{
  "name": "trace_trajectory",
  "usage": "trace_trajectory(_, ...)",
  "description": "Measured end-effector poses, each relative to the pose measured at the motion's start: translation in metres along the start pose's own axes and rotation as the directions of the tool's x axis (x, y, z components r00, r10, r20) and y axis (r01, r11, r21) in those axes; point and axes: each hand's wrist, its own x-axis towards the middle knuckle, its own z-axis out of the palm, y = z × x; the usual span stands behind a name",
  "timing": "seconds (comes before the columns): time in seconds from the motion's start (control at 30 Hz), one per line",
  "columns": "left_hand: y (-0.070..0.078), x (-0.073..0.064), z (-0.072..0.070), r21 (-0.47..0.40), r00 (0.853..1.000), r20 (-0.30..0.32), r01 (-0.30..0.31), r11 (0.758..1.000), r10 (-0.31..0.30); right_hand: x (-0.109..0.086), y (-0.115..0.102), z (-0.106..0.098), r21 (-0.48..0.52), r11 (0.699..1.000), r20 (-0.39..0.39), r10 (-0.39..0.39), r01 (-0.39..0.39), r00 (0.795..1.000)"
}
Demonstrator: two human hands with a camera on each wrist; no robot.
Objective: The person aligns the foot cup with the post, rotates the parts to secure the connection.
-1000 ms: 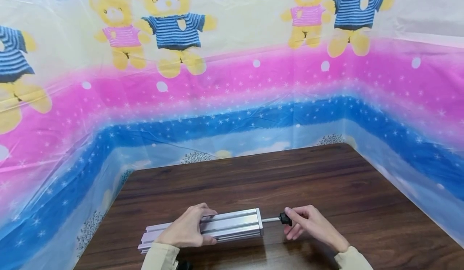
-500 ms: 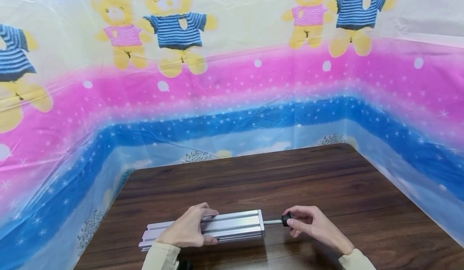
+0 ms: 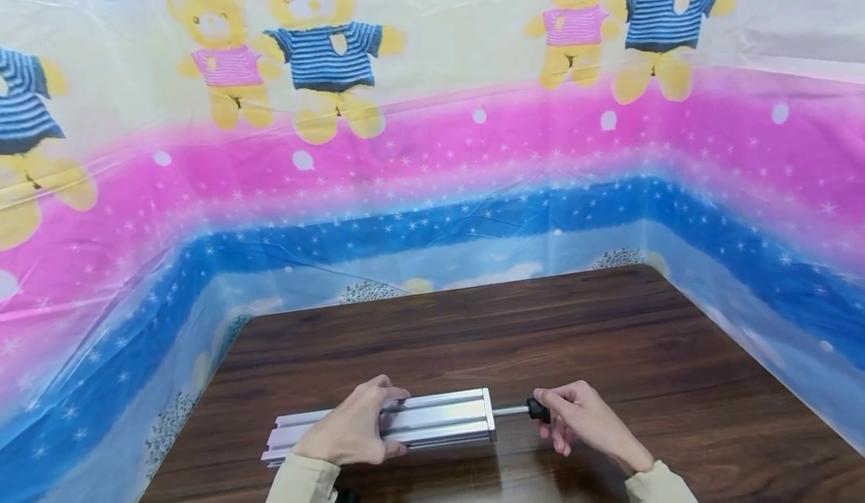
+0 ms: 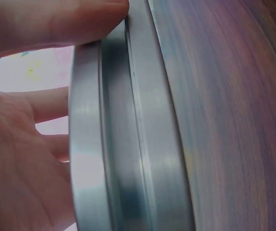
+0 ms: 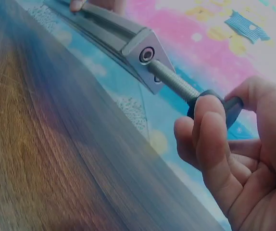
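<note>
My left hand (image 3: 358, 424) grips a silver aluminium profile (image 3: 439, 415) across its middle, thumb on the near side and fingers over the far side. Long slots run along the profile, as the left wrist view shows close up. A flat end plate (image 5: 158, 48) caps its right end, with a socket-head screw (image 5: 147, 54) set in it. From this plate a threaded rod (image 5: 174, 82) sticks out, ending in a black knob (image 3: 538, 411). Thumb and fingers of my right hand (image 3: 588, 420) pinch the knob, covering part of it.
Under both hands lies a dark wood-grain table (image 3: 473, 338). A printed sheet (image 3: 405, 150) with teddy bears hangs behind it and along its sides. Near my left sleeve, a small black thing (image 3: 347, 495) shows at the bottom edge.
My right fingers have shifted round the knob, the thumb going down and then back to the top. Rod and profile stand nearly where they were; the left hand keeps its grip.
</note>
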Motion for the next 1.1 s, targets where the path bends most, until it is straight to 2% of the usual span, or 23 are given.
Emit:
trace_trajectory(0.17, 0.001, 0.001, 0.003, -0.012, 1.000, 0.023, 0.019, 1.000, -0.019, -0.001, -0.003, 0.002, 0.033, 0.998, 0.008, 0.058, -0.058, 0.998)
trace_trajectory(0.4, 0.010, -0.002, 0.005, 0.006, 0.996, 0.057, 0.074, 0.997, -0.074, -0.001, -0.005, 0.003, 0.084, 0.985, -0.016, 0.151, -0.149, 0.988)
trace_trajectory(0.6, 0.016, -0.003, 0.003, 0.014, 0.994, 0.064, 0.083, 0.996, -0.084, -0.001, -0.005, 0.003, 0.107, 0.978, -0.046, 0.184, -0.178, 0.982)
trace_trajectory(0.77, 0.017, -0.003, 0.000, 0.036, 0.998, 0.045, 0.051, 0.998, -0.053, -0.002, -0.005, 0.003, 0.115, 0.975, -0.035, 0.195, -0.190, 0.980)
trace_trajectory(0.87, 0.014, -0.002, -0.004, 0.032, 1.000, 0.026, 0.010, 0.999, -0.011, -0.004, -0.007, 0.003, 0.123, 0.972, -0.019, 0.205, -0.201, 0.978)
trace_trajectory(1.1, 0.009, -0.001, -0.008, -0.009, 0.998, -0.015, -0.062, 0.998, 0.062, -0.004, -0.020, 0.001, 0.133, 0.953, -0.040, 0.279, -0.272, 0.960)
